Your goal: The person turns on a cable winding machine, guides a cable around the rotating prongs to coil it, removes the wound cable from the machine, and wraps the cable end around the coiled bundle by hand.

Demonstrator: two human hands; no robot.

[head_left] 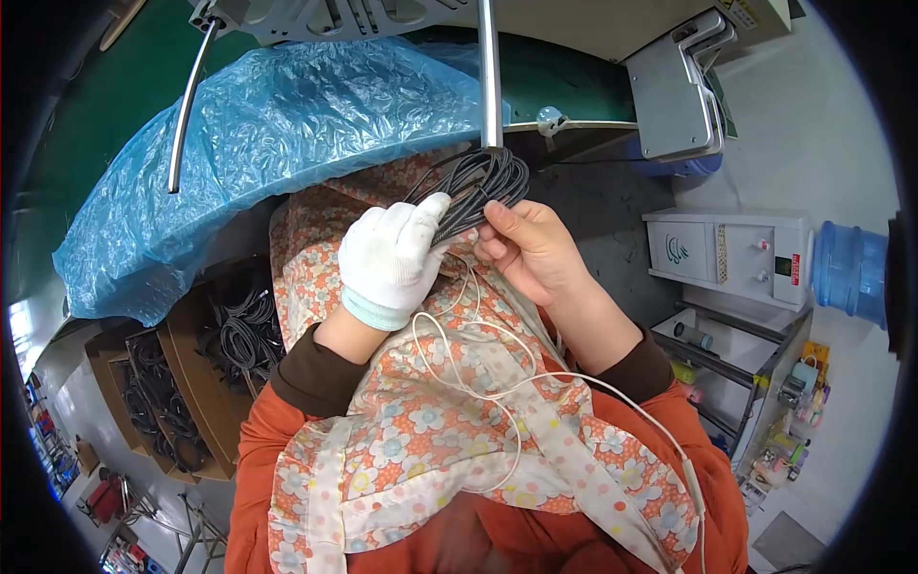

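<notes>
A coiled black cable is held up between my two hands, just below the end of a vertical metal rod. My left hand, in a white knit glove, is closed around the left side of the coil. My bare right hand pinches the coil's right side between thumb and fingers. Behind the hands lies a floral apron, with a thin white cord looping across it. Parts of the coil are hidden behind the glove and fingers.
Blue plastic sheeting covers the edge of the green table. Cardboard boxes of black cable coils stand at lower left. A second metal rod hangs at upper left. To the right is a white water dispenser with a blue bottle.
</notes>
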